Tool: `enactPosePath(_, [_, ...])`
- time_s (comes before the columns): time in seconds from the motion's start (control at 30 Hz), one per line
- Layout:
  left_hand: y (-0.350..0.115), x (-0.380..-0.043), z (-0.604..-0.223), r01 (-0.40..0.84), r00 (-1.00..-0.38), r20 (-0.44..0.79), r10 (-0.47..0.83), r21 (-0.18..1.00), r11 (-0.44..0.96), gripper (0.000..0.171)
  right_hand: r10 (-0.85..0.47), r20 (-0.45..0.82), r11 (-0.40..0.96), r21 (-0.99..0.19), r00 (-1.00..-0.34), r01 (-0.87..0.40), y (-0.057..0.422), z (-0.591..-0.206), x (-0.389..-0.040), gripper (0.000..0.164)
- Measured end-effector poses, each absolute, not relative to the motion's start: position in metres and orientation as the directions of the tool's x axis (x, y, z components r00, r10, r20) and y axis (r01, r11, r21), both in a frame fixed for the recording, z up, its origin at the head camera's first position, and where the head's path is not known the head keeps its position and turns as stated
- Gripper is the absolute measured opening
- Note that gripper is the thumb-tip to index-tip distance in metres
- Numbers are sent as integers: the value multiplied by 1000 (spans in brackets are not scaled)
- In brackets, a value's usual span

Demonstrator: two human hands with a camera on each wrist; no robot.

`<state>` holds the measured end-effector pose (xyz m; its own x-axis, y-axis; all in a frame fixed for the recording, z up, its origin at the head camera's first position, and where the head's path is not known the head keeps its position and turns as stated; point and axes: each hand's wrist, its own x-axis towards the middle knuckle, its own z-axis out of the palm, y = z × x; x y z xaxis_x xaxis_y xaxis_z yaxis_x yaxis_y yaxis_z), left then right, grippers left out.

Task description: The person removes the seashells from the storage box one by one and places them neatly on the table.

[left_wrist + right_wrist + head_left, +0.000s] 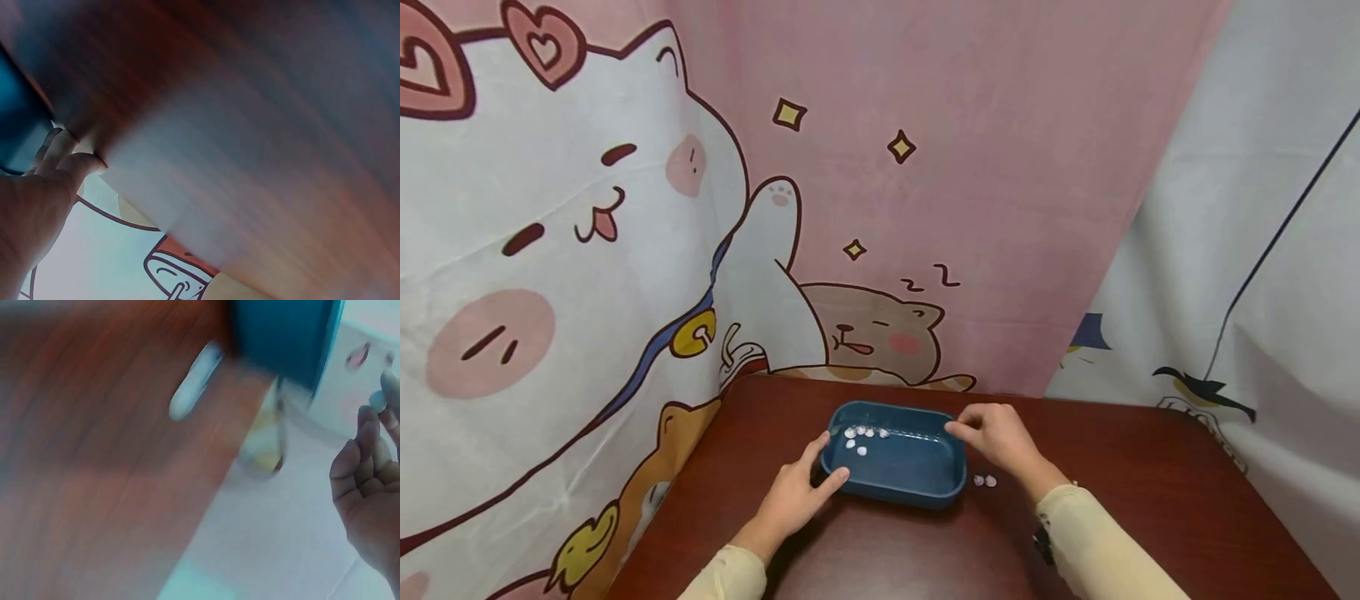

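A dark blue rectangular tray [898, 496] stands on the table in the head view. Several small whitish, shell-like pieces [861, 451] lie in its left part. At the tray's left front corner, my left hand [793, 496] rests with fingers spread, fingertips right at the rim. My right hand [1000, 433] is over the tray's right rim. In the right wrist view its thumb and fingers pinch a small round whitish piece [377, 401], mostly covered by the fingertips. Two similar pieces [984, 481] lie on the table just right of the tray, below the right hand.
The dark red-brown wooden table [925, 550] runs back to a pink and white cartoon curtain [1000, 208]. More curtain hangs close along the left and right sides. Both wrist views are partly blurred.
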<state>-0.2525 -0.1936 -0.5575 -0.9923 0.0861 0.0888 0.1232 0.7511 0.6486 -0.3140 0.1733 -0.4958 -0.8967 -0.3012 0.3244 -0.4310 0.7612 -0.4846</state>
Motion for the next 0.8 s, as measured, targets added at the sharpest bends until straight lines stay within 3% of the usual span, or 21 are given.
enactPosePath(0.13, [-192,-252,-555,127,-992,96,85,642,756,82,-254,234,835,-437,-938,-335,233,-515,-302,14])
enactPosePath(0.27, [-190,-251,-556,127,-992,100,82,638,759,81,-304,186,868,-350,-934,-352,262,-548,-289,15])
enactPosePath(0.53, [-190,-250,-557,118,-993,90,79,634,764,80,-335,297,874,-257,-894,-413,264,-571,-278,11])
enactPosePath(0.8, [-189,-250,-555,105,-994,71,77,627,772,80,-264,275,887,-308,-924,-345,262,-568,-270,13])
